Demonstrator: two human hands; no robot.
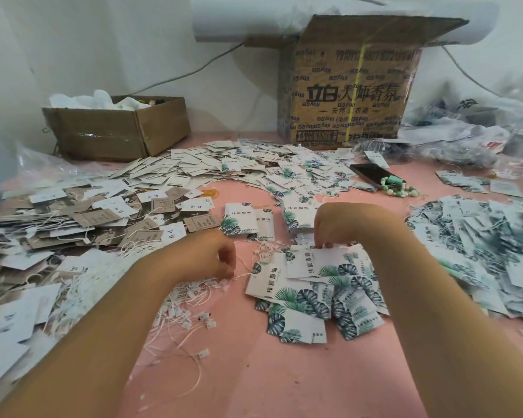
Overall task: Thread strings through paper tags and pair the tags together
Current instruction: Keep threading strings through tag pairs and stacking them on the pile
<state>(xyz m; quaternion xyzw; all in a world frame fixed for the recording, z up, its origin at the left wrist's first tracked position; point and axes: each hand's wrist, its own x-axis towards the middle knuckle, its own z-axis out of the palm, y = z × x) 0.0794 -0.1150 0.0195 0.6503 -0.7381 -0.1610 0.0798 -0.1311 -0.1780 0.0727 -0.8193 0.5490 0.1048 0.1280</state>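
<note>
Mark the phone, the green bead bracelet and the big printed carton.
phone (370, 175), head view, middle of its dark screen.
green bead bracelet (391, 191), head view, a bead near the phone's corner.
big printed carton (344, 95), head view, centre of the printed front face.

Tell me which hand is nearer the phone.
Right. The right hand, pinching a tag, is just in front and left of the phone; the left hand, pinching a string, lies much farther left.
</note>
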